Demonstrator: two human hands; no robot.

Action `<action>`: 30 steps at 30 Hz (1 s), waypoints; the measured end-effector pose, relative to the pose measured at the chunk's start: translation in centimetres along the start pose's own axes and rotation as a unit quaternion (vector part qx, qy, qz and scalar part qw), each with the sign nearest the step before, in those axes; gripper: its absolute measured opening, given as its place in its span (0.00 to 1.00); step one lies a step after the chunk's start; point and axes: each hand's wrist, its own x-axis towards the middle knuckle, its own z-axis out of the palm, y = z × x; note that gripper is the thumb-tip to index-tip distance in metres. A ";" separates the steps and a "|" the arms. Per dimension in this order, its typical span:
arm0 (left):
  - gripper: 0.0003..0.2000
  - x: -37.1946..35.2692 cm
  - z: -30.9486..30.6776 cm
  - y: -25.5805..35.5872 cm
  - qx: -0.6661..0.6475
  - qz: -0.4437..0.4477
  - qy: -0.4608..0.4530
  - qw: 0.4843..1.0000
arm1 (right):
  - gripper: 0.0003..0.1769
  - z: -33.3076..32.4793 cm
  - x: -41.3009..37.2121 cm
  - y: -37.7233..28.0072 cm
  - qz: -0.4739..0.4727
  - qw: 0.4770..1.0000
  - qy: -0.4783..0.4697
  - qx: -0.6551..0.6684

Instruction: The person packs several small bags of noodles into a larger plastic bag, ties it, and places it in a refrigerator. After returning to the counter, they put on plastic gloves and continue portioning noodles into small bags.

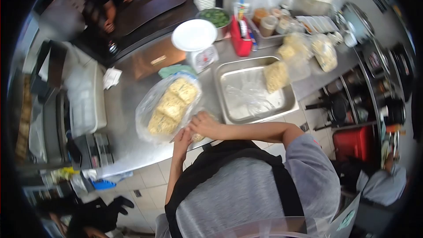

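Observation:
My left hand (183, 136) and my right hand (205, 125) meet at the front of the steel counter, fingers closed on a small clear plastic bag (199, 138). Pale yellow noodles show in the bag; most of it is hidden under my right hand. Just beyond my hands lies a large open clear bag (144, 117) with several blocks of noodles (172, 107) in it. To the right, a steel tray (225, 105) contains crumpled clear plastic (253, 99) and a filled bag of noodles (276, 77).
Behind the noodles stands a kitchen scale (203, 57) with a white plate (194, 34). A bowl of chopped greens (215, 16), a red pouch (240, 35) and more noodle bags (324, 53) line the back. A white bin (94, 101) is left. Other people stand across the counter and behind.

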 end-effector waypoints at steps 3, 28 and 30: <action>0.10 -4.2 1.7 4.4 0.217 0.153 0.055 0.962 | 0.14 1.1 0.5 0.8 -0.002 0.999 0.017 0.039; 0.34 -5.4 -5.9 10.4 0.363 0.334 0.285 0.822 | 0.35 -1.9 16.2 -4.3 0.128 0.905 -0.040 0.403; 0.34 -5.2 -6.3 10.2 0.363 0.335 0.289 0.820 | 0.37 -2.7 15.2 -5.2 0.079 0.959 0.094 0.255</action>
